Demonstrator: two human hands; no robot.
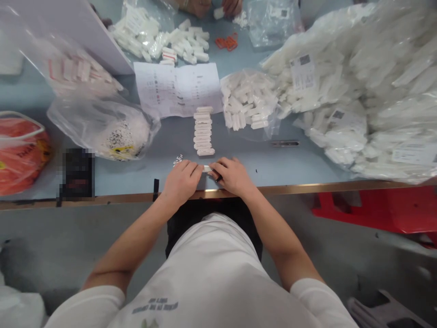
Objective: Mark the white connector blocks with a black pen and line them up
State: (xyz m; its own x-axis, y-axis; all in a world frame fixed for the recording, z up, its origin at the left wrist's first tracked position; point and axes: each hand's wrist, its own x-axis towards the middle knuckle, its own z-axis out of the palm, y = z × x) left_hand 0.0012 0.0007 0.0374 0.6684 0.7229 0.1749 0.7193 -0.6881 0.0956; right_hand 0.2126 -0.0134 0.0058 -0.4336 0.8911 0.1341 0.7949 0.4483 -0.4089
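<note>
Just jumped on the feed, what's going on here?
A person at a blue-grey workbench holds a small white plastic part between their left hand and right hand, near the bench's front edge. Just ahead lies a neat row of similar white parts, beside a clear bag of white parts and below a printed sheet. Another person's hands are at the far side of the bench.
</note>
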